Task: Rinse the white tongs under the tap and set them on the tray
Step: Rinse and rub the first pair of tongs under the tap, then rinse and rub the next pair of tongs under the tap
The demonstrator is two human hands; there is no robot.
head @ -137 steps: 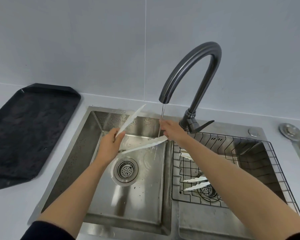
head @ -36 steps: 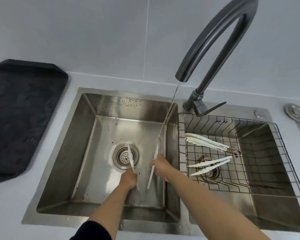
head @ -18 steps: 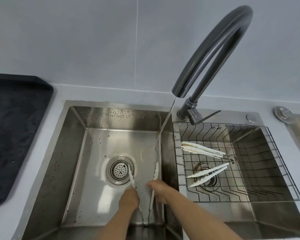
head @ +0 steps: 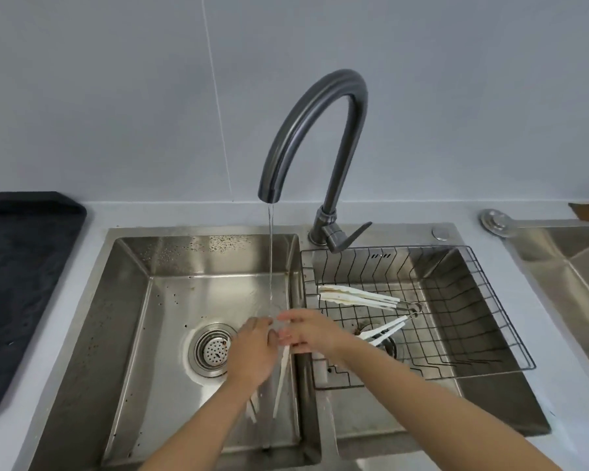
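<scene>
Low in the left sink basin (head: 136,300), both my hands hold a pair of white tongs (head: 281,379) whose arms point down toward me. My left hand (head: 252,351) grips one arm and hides most of it. My right hand (head: 306,333) pinches the other arm near its tip. A thin stream of water (head: 271,260) falls from the dark curved tap (head: 315,130) and lands just above my fingers. The black tray (head: 24,283) lies on the counter at the left edge.
A wire basket (head: 490,300) sits in the right basin with two more white tongs (head: 361,297) (head: 385,329) in it. A round drain strainer (head: 215,350) lies left of my hands. The tap lever (head: 349,234) points right. Another steel basin (head: 575,260) shows at the far right.
My hands and the tongs have moved up the basin toward the water stream, and the two hands have come close together. The camera view has pulled back and shifted right.
</scene>
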